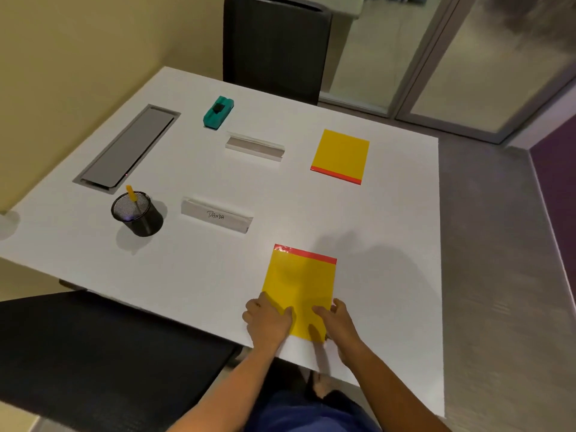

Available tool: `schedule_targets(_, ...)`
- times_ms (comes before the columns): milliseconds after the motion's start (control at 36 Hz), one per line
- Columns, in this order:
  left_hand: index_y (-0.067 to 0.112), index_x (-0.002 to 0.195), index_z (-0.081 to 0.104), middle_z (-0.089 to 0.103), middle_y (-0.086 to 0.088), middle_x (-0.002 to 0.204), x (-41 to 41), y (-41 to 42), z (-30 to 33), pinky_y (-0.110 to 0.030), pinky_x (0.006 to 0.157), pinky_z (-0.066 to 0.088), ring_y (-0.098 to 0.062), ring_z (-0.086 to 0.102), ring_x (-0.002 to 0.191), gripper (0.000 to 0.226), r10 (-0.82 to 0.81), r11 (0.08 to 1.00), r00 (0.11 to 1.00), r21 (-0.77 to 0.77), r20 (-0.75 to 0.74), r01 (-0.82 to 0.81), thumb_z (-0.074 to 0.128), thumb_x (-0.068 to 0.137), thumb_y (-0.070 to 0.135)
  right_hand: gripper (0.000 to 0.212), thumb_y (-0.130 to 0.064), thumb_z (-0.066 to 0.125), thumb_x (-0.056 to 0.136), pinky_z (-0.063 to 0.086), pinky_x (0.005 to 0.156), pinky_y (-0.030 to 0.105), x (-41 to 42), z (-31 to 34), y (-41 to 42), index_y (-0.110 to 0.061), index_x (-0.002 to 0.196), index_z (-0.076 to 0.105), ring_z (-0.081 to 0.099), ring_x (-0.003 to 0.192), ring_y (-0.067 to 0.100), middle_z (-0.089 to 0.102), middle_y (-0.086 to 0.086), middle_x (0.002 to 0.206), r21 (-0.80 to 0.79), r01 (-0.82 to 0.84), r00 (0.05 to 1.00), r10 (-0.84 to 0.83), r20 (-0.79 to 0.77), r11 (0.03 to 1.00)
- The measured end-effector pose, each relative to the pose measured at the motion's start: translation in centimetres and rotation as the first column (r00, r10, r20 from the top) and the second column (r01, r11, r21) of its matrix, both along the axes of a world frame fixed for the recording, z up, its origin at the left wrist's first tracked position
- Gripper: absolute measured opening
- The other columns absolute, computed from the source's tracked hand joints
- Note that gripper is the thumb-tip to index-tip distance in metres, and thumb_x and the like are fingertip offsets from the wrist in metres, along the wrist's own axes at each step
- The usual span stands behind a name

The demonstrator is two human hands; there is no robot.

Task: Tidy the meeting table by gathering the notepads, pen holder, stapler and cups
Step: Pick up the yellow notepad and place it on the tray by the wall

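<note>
A yellow notepad with a red strip lies near the table's front edge. My left hand grips its lower left corner and my right hand grips its lower right corner, thumbs on top. A second yellow notepad lies flat at the far right. A black mesh pen holder with one yellow pen stands at the left. A teal stapler sits at the far side. No cups are in view.
Two name-card stands, one blank and one labelled, sit mid-table on the white table. A grey cable hatch is set into the left. Black chairs stand at the far side and near left.
</note>
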State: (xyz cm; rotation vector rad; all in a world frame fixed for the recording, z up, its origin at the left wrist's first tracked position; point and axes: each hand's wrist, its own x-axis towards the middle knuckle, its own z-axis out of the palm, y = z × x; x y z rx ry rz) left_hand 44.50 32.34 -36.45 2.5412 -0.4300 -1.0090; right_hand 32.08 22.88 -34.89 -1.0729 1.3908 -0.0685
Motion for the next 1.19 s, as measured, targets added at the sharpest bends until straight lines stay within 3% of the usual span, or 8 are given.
schedule_targets(83,0.016,0.145,0.031,0.037,-0.018,0.142,0.6,0.2,0.2,-0.047,0.103,0.039,-0.040,0.038,0.130,0.077,0.156,0.988,0.980,0.037,-0.123,-0.152,0.067,0.085,0.050,0.076,-0.032,0.067,0.096,0.050,0.095,0.044,-0.5,0.1,-0.2,-0.012,0.157,0.026,0.053,0.125,0.032,0.043,0.013,0.152,0.042,0.032,0.998,-0.030,-0.051,0.999)
schedule_targets(222,0.018,0.138,0.043,0.046,-0.014,0.138,1.4,0.9,0.9,-0.042,0.099,0.039,-0.035,0.046,0.126,0.062,0.141,0.986,0.971,0.110,-0.191,-0.121,0.062,0.087,0.046,0.064,-0.031,0.063,0.098,0.049,0.072,0.038,-2.1,0.3,0.0,-0.009,0.151,0.035,0.057,0.102,0.027,0.051,0.009,0.125,0.132,0.044,0.999,-0.040,-0.029,0.990)
schedule_targets(417,0.004,0.115,0.057,0.065,-0.011,0.097,-0.8,2.9,2.9,-0.034,0.070,0.049,-0.023,0.060,0.079,0.018,0.194,0.943,0.900,-0.178,-0.390,-0.280,0.055,0.099,0.011,0.042,-0.024,0.063,0.099,0.050,0.080,0.041,-5.3,0.9,0.9,-0.006,0.135,0.050,0.059,0.091,0.028,0.058,0.011,0.109,0.186,0.035,0.999,-0.035,-0.004,0.982)
schedule_targets(611,0.012,0.112,0.059,0.067,-0.014,0.119,-4.6,4.8,5.9,-0.037,0.080,0.050,-0.033,0.066,0.104,0.013,0.186,0.896,0.890,-0.300,-0.417,-0.328,0.057,0.101,0.016,0.030,-0.019,0.066,0.098,0.051,0.067,0.033,-9.3,1.0,2.3,-0.011,0.126,0.057,0.065,0.089,0.021,0.066,0.005,0.104,0.098,0.024,0.993,-0.036,0.116,0.995)
schedule_targets(778,0.017,0.106,0.060,0.072,-0.004,0.107,-7.8,8.4,9.3,-0.035,0.071,0.056,-0.020,0.071,0.088,0.006,0.233,0.813,0.892,-0.426,-0.388,-0.398,0.057,0.101,0.016,0.040,-0.023,0.070,0.095,0.056,0.093,0.051,-10.4,1.9,4.3,-0.018,0.129,0.048,0.066,0.106,0.029,0.064,0.008,0.120,0.099,0.050,0.969,-0.072,0.235,0.994)
schedule_targets(889,0.017,0.111,0.061,0.072,-0.004,0.110,-8.9,10.7,12.1,-0.048,0.090,0.055,-0.025,0.070,0.098,0.012,0.298,0.751,0.895,-0.497,-0.333,-0.435,0.058,0.101,0.021,0.041,-0.027,0.070,0.095,0.054,0.097,0.054,-9.3,4.3,5.2,-0.024,0.127,0.046,0.065,0.108,0.030,0.063,0.009,0.125,0.056,0.006,0.965,-0.021,0.262,0.998)
schedule_targets(1056,0.027,0.115,0.058,0.070,0.006,0.112,-10.3,14.6,16.6,-0.027,0.074,0.051,-0.010,0.069,0.096,0.016,0.396,0.642,0.871,-0.589,-0.292,-0.490,0.060,0.099,0.031,0.041,-0.036,0.068,0.095,0.057,0.076,0.042,-6.9,9.8,7.5,-0.033,0.127,0.042,0.064,0.101,0.023,0.061,-0.006,0.113,0.033,-0.058,0.921,0.041,0.389,0.998)
schedule_targets(1194,0.030,0.120,0.058,0.073,0.016,0.109,-10.5,17.7,20.1,-0.023,0.078,0.055,-0.005,0.070,0.099,0.023,0.360,0.551,0.878,-0.688,-0.315,-0.472,0.063,0.097,0.030,0.037,-0.035,0.064,0.098,0.058,0.084,0.047,-5.4,14.0,9.9,-0.036,0.130,0.046,0.065,0.107,0.021,0.065,-0.009,0.119,-0.060,-0.087,0.862,0.105,0.495,0.994)
